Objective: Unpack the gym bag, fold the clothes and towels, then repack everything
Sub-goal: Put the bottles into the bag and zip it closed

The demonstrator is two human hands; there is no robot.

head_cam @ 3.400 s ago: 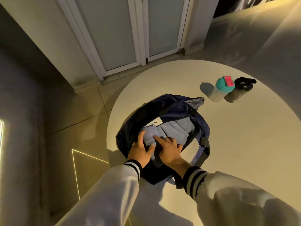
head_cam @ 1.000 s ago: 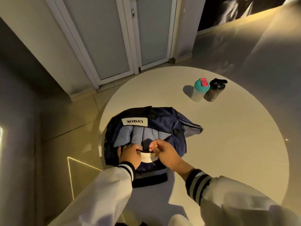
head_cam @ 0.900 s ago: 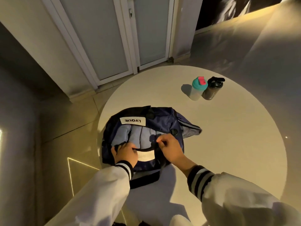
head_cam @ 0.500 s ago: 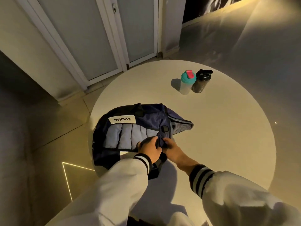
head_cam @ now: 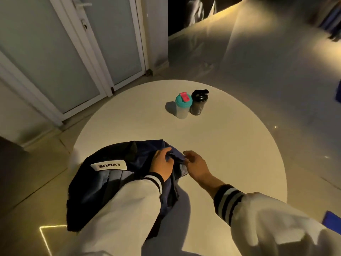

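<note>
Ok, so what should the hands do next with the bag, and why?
Probably the right hand should reach for the teal-lidded shaker bottle. That hand is open and holds nothing, while the left hand grips the gym bag by its fabric. That bottle and the black shaker bottle stand on the table, outside the bag, so they seem left to pack.

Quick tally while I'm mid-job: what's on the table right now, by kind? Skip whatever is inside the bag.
Bags: 1, the navy bag
Bottles: 2, the teal-lidded bottle and the black bottle
Total: 3
</note>
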